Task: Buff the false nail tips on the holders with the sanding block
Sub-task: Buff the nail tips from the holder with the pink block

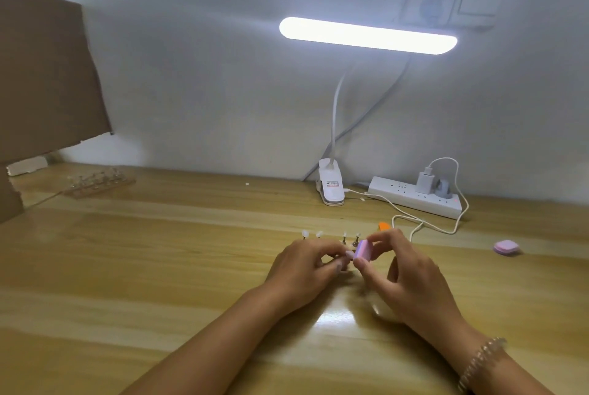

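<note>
The right hand [411, 270] is pinching a small pink-and-lilac sanding block [365, 250] between thumb and curled fingers, holding it just above the pale wooden table [159, 267]. The block's lilac face is lying against or just beside a pale false nail tip [349, 255]; whether they touch cannot be told. That tip is sticking out from the left hand [302, 265], whose fingers are curling around the tip's stem, mostly hidden inside the grip.

Just behind the hands, 4 small metal-stemmed holders [344, 238] are standing in a row. The 2 on the left are carrying whitish tips.

A beaded bracelet [481, 362] is circling the right wrist. An orange object [384, 225] is peeking out behind the right hand, and a pink square pad [506, 247] is lying well to the right. At the wall, a white clip lamp [368, 35] is glowing beside a white power strip [417, 200]. A clear acrylic stand [98, 182] is sitting far left, near brown cardboard [47, 76].
</note>
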